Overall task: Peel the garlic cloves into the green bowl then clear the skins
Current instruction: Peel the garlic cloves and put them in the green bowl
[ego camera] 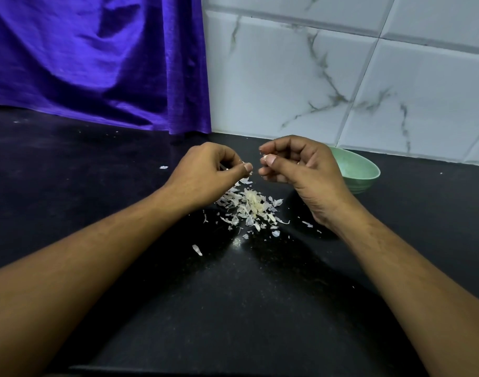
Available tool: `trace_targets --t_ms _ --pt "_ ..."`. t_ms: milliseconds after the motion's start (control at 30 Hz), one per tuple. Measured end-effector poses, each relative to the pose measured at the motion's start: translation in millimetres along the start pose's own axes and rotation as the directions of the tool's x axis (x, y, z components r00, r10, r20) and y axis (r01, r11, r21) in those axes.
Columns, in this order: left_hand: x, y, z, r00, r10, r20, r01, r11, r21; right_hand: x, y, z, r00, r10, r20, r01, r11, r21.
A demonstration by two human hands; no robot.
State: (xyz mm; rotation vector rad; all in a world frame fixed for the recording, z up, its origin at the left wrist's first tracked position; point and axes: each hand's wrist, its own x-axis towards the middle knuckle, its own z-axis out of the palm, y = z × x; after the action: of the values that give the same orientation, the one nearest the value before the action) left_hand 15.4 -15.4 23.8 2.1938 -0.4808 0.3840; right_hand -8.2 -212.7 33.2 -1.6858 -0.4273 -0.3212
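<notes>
A purple cloth (97, 63) hangs at the back, far left of both grips, its hem meeting the black surface (69, 186). One stray flake (164, 167) lies on the surface just left of the left grip (211, 172). That grip, a bare hand held above the surface, is closed to a pinch: thumb against curled fingers, with a thin pale scrap (250, 173) of garlic skin caught at the thumb tip.

Below and between the two grips lies the heap of skins (250, 205): papery, white to straw-yellow, thickest in the middle and thinning to loose flakes on all sides. A larger curl (197, 249) sits apart, nearer the person than either grip.

The right grip (301, 170), also bare and raised, stands just beside the left, their fingertips close but apart. Its fingers are curled in and its thumb presses a small clove (265, 158) against them. Only a pale, whitish tip of the clove shows past the thumbnail, so whether it is fully peeled cannot be told.

Behind the right grip and partly hidden by it, a pale green bowl (360, 170) rests upright on the surface. What it holds cannot be seen. White tiles (341, 77) veined with grey line the wall beyond the bowl.
</notes>
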Motion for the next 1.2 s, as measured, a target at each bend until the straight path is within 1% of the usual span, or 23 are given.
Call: trace_targets --t_ms 133,233,300,400,467,667,767,867,1033,1200 --pt "1.3 -1.1 -0.3 1.000 0.008 -0.002 -0.008 1.000 0.009 0.4 0.8 -1.4 1.000 -0.004 0.012 0.004 1.000 -0.005" --pt "1.4 -1.9 -0.1 1.000 0.016 -0.009 -0.016 1.000 0.009 0.7 1.1 -2.5 0.999 -0.042 0.013 0.043 0.998 -0.036" --pt "1.3 -2.5 0.3 1.000 0.020 -0.005 -0.020 1.000 0.010 0.9 1.3 -3.4 0.995 -0.092 0.026 0.095 0.991 -0.094" --pt "1.6 -3.2 0.4 1.000 0.027 -0.003 -0.027 0.999 0.021 0.6 -0.8 -5.8 0.981 -0.182 0.060 0.191 0.954 -0.233" --pt "2.5 -3.9 0.2 1.000 0.029 -0.003 -0.029 0.999 0.027 1.5 -1.1 -7.5 0.976 -0.194 0.095 0.213 0.938 -0.273" --pt "4.2 -4.9 -0.7 1.000 0.030 -0.009 -0.029 0.999 0.044 1.6 3.6 -6.0 0.975 -0.140 0.171 0.185 0.940 -0.286" --pt "4.1 -5.9 -0.4 1.000 0.026 -0.015 -0.025 0.999 0.045 2.4 3.9 -6.6 0.983 -0.136 0.127 0.166 0.948 -0.271" --pt "3.1 -5.4 0.2 1.000 0.024 -0.011 -0.024 0.998 0.051 2.1 0.4 -8.8 0.982 -0.169 0.081 0.186 0.926 -0.328" --pt "2.6 -4.6 -0.5 1.000 0.026 -0.012 -0.026 0.998 0.054 3.7 2.3 -10.5 0.979 -0.156 0.134 0.190 0.933 -0.305" --pt "2.3 -4.1 -0.6 0.999 0.030 -0.011 -0.030 0.998 0.060 3.7 1.2 -9.6 0.984 -0.141 0.110 0.166 0.946 -0.277"
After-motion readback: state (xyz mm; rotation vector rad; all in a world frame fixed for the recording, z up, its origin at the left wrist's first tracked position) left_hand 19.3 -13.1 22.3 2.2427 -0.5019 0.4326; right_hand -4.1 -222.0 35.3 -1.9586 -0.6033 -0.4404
